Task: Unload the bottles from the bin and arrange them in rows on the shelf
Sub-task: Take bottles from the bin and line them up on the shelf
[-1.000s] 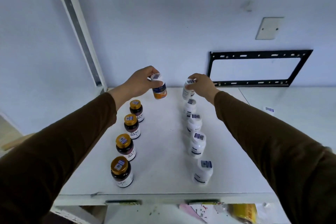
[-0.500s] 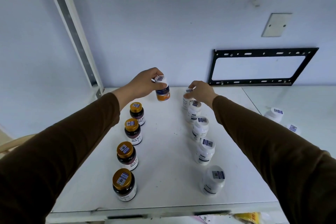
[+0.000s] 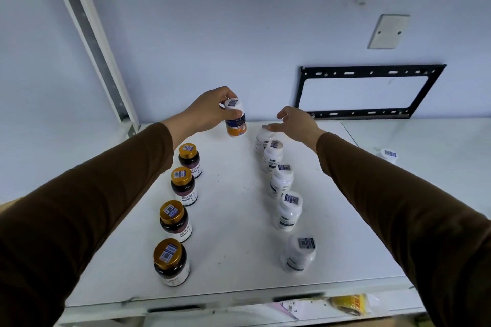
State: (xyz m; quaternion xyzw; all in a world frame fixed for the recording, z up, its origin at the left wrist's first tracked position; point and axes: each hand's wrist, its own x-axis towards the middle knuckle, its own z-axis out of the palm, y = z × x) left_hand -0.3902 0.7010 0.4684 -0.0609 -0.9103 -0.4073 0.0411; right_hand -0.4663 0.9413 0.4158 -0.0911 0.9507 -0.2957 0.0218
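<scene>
Orange-and-navy labelled white plastic bottle held by its cap end above the rear of the white shelf, between two rows.

The left hand pinches the bottle just under its white cap, long axis near upright with a slight tilt, base hanging clear of the shelf top; the landing spot lies straight below it, so this hand is the one placed to set it down. The right hand is spread and grasps nothing, fingertips just above the rearmost of the smooth white-capped bottles; whether they touch it I cannot tell. To the left stand four dark glass-like jars with gold metallic lids, each barcoded. One stray white bottle sits far right, near a black metal wall bracket.
</scene>
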